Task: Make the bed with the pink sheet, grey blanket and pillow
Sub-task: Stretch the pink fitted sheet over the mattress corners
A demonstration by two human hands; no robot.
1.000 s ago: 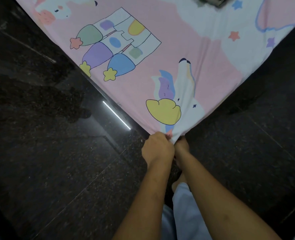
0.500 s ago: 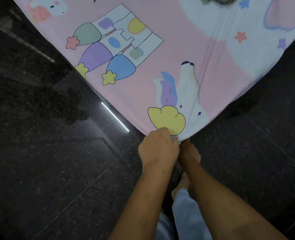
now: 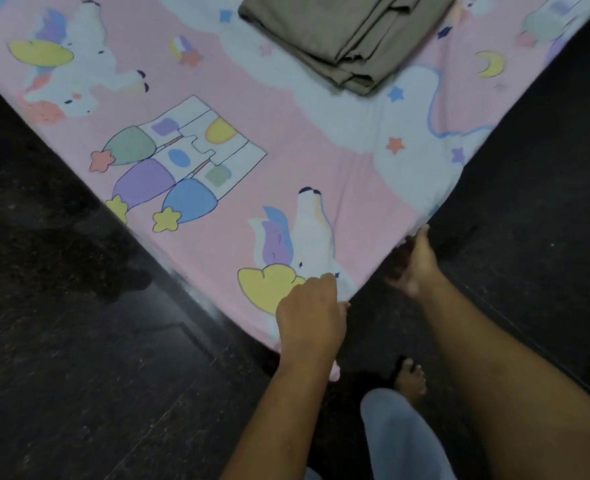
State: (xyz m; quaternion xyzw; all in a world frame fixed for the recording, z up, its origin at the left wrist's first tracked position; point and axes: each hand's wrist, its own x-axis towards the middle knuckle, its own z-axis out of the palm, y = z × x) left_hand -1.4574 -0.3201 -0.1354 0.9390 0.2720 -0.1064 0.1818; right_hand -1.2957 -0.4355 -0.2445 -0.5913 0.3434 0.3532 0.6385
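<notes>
The pink sheet [image 3: 279, 157], printed with unicorns, stars and a castle, lies spread over the bed, its near corner pointing at me. My left hand [image 3: 309, 315] rests on that corner with its fingers curled over the fabric at the edge. My right hand [image 3: 415, 261] is at the sheet's right edge, fingertips touching the hem, fingers partly tucked under it in shadow. A folded grey-brown blanket [image 3: 349, 36] sits on the sheet at the top. No pillow is in view.
Dark polished stone floor [image 3: 79, 358] surrounds the bed corner on both sides. My bare foot [image 3: 410, 377] and a light trouser leg [image 3: 401, 438] stand just below the corner.
My two hands, bunched together on the sheet corner before, have parted: the right one slid up along the right edge. The view lifted, and the folded blanket came into sight.
</notes>
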